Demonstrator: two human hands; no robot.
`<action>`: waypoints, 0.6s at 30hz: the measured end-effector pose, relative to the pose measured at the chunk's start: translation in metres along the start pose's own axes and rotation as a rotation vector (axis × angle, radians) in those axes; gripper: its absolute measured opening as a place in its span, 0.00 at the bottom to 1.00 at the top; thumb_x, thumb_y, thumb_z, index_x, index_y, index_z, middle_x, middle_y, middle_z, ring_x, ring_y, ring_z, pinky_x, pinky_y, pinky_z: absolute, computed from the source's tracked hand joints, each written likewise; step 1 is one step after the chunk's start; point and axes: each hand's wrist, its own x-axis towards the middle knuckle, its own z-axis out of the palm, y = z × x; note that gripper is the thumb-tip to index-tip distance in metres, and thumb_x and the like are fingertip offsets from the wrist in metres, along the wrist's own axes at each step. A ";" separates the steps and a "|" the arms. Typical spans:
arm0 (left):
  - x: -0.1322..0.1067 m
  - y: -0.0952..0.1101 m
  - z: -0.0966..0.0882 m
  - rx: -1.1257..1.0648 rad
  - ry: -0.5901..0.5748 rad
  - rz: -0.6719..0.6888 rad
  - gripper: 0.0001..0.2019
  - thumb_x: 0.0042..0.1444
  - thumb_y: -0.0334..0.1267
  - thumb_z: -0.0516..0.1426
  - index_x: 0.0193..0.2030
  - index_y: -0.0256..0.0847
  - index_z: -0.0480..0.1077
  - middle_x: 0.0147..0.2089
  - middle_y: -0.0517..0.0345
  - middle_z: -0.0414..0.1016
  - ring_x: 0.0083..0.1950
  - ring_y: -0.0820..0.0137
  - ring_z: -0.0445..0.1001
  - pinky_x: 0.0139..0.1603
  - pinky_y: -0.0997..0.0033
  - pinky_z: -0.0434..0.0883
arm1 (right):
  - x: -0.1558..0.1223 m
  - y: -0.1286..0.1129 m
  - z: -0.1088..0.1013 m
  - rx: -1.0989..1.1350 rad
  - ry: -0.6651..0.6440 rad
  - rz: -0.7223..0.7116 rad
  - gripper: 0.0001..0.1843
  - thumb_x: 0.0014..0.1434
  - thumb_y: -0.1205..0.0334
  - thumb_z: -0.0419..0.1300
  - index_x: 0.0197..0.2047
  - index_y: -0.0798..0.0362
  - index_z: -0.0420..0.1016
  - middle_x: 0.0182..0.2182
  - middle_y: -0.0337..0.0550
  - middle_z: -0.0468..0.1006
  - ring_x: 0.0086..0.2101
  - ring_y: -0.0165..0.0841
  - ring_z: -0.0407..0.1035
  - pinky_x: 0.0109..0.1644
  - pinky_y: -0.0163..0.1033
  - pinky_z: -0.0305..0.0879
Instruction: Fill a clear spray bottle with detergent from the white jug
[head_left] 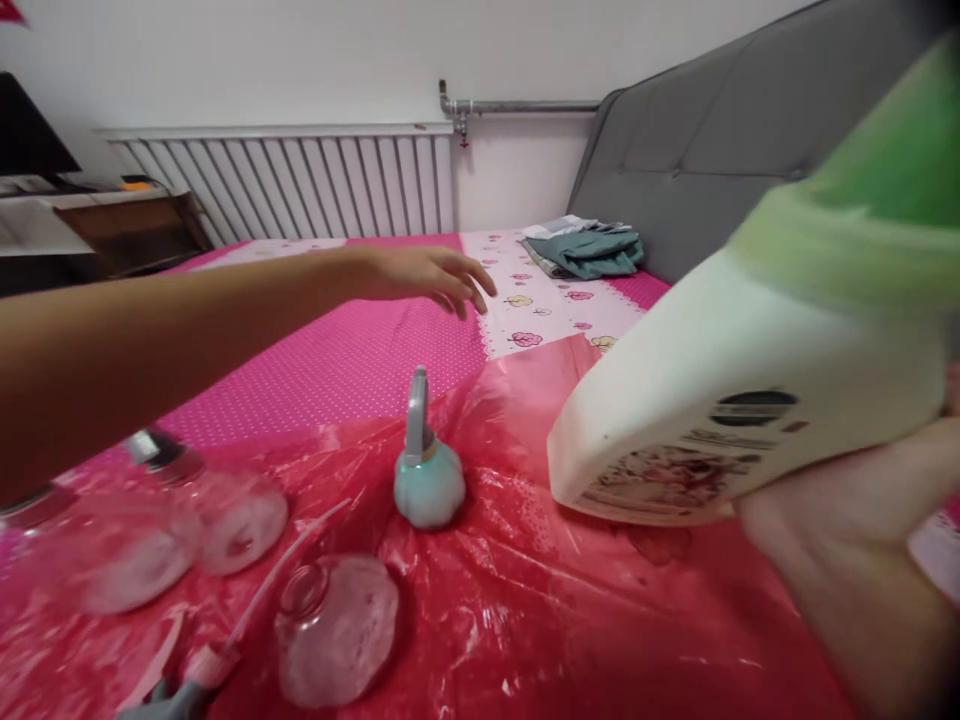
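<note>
My right hand [840, 540] grips a large white bottle with a green cap [720, 380], which leans at a slant on the right; my fingers are mostly hidden. My left hand [442, 278] reaches in from the left with its fingers loosely spread, holding nothing, above and behind a small teal spray bottle with a grey head [429, 485]. That spray bottle stands upright on red plastic sheeting [585, 630]. Nearer me is a clear bottle with an open neck [341, 630]. Beside it lies a detached spray head [187, 685] with a thin tube pointing up and right.
Two more clear bottles [244, 520] with fitted tops are at the left on the sheeting. Pink patterned bedding [360, 350] lies under it. Folded clothes [589, 248] rest near the grey headboard [705, 130]. A white radiator [300, 185] runs along the wall.
</note>
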 end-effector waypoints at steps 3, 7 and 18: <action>-0.049 -0.008 -0.020 0.027 0.127 -0.047 0.17 0.59 0.38 0.63 0.54 0.38 0.75 0.52 0.50 0.78 0.51 0.59 0.77 0.55 0.61 0.72 | -0.011 0.018 0.015 -0.027 0.040 0.015 0.23 0.62 0.46 0.43 0.33 0.53 0.72 0.29 0.40 0.73 0.32 0.34 0.72 0.28 0.36 0.65; -0.108 0.001 0.002 0.059 -0.202 -0.155 0.22 0.60 0.40 0.63 0.61 0.43 0.71 0.59 0.50 0.76 0.57 0.57 0.75 0.60 0.60 0.71 | -0.021 0.042 0.017 -0.046 0.109 0.163 0.18 0.56 0.43 0.49 0.30 0.49 0.65 0.26 0.36 0.70 0.28 0.32 0.68 0.24 0.34 0.61; -0.136 0.010 0.051 -0.087 0.036 -0.333 0.53 0.55 0.46 0.67 0.77 0.40 0.39 0.72 0.35 0.62 0.71 0.49 0.64 0.66 0.50 0.67 | -0.010 0.059 -0.008 -0.069 0.127 0.255 0.19 0.62 0.47 0.41 0.30 0.46 0.65 0.33 0.42 0.78 0.36 0.39 0.73 0.26 0.40 0.64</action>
